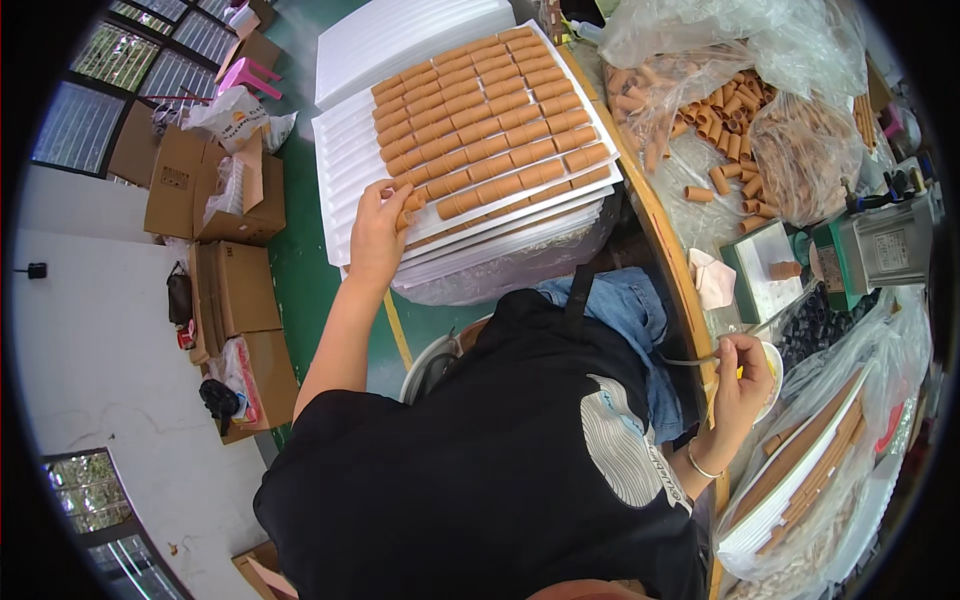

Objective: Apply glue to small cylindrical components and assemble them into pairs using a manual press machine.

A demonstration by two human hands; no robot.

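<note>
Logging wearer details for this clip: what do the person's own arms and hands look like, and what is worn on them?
Both forearms are bare below short black T-shirt sleeves. The left hand wears nothing visible. The right hand has a thin silver bangle at the wrist. No gloves on either.

The left arm is stretched out toward twelve o'clock, bare to the short sleeve, its left hand (378, 235) laid palm down with fingers curled at the tips. The right arm is bent, its right hand (742, 385) raised at three o'clock, fingers pinched together
</note>
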